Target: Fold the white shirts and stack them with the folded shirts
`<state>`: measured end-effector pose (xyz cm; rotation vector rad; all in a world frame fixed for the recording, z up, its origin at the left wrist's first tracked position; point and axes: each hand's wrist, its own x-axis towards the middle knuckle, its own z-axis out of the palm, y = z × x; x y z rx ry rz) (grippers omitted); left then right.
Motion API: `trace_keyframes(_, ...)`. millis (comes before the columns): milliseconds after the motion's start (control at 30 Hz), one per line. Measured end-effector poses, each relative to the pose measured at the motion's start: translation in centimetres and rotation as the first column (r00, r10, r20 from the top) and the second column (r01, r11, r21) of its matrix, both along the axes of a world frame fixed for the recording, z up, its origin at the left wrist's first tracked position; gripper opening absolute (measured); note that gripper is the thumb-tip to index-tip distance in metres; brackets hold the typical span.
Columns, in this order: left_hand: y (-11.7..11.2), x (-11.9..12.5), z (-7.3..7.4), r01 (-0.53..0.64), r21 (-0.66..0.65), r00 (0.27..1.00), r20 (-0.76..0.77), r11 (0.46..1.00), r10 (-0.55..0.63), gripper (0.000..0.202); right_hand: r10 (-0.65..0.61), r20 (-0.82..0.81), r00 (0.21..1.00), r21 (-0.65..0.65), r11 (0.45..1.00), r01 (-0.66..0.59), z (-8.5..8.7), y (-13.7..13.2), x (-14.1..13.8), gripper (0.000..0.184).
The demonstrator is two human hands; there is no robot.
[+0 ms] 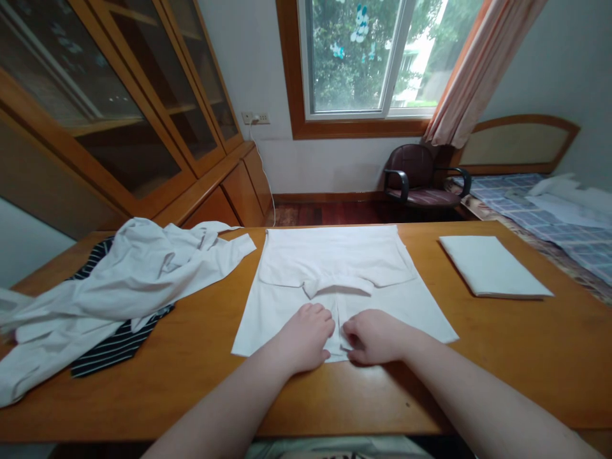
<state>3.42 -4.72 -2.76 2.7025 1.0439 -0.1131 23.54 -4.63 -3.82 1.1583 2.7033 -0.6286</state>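
A white shirt (287, 312) lies spread on the table, its upper part folded over and its collar (342, 285) showing across the middle. Just left of the front opening, my left hand (308, 335) is closed on the cloth near the edge closest to me, fingers curled. Across the opening, my right hand (375, 336) pinches the cloth's edge between thumb and fingers. Both hands are low over the shirt, a small gap apart. The fingertips are partly hidden by the hands themselves.
On the wooden table (201, 389), a crumpled white garment (143, 268) lies at left over a black striped cloth (119, 347). A flat white folded stack (492, 264) sits at right. Beyond are an armchair (421, 172), a bed (554, 210) and a glass-doored cabinet (191, 166).
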Motion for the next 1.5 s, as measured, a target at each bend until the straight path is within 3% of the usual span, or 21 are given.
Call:
trace_keyframes(100,-0.2,0.0,-0.2,0.030,0.026,0.999,0.017,0.999,-0.031,0.007,0.012,-0.048,0.999,-0.035,0.999,-0.013,0.2,0.3,0.3,0.012)
trace_keyframes(367,-1.4,0.4,0.6,0.057,0.030,0.996,0.059,0.998,-0.059,0.009,-0.137,-0.215,0.967,-0.265,0.961,0.078,0.6,1.1,1.9,0.005)
trace_keyframes(533,-1.5,0.7,-0.3,0.030,0.070,1.000,0.008,0.997,-0.031,0.013,-0.161,-0.252,0.954,-0.288,0.954,0.085,0.6,1.2,2.1,0.011)
trace_keyframes(700,-1.9,1.2,-1.0,-0.017,0.080,0.995,0.096,0.997,0.009,0.015,-0.161,-0.249,0.955,-0.269,0.959,0.092,0.5,1.3,2.1,0.011)
trace_keyframes(967,-2.2,1.1,-1.1,0.169,-0.010,0.965,0.207,0.986,-0.163,0.014,-0.119,-0.298,0.947,-0.239,0.970,0.047,0.5,1.2,1.9,0.005)
trace_keyframes(1067,-1.3,0.4,-0.7,0.099,-0.047,0.972,0.220,0.994,-0.086,0.018,-0.124,-0.272,0.954,-0.285,0.958,0.044,0.2,1.1,1.8,0.007)
trace_keyframes(1233,0.3,-0.3,-1.2,-0.162,-0.006,0.960,0.228,0.987,0.160,0.022,-0.134,-0.250,0.959,-0.379,0.925,0.031,-0.2,1.0,1.5,0.021)
trace_keyframes(1400,0.3,0.1,-2.0,-0.131,0.064,0.970,0.216,0.989,0.114,0.036,-0.100,-0.259,0.961,-0.386,0.923,-0.008,-0.4,0.9,1.6,0.025)
trace_keyframes(1500,0.1,0.2,-2.2,-0.081,0.088,0.980,0.188,0.993,0.063,0.030,-0.078,-0.323,0.943,-0.270,0.963,-0.013,-0.3,1.1,1.6,0.019)
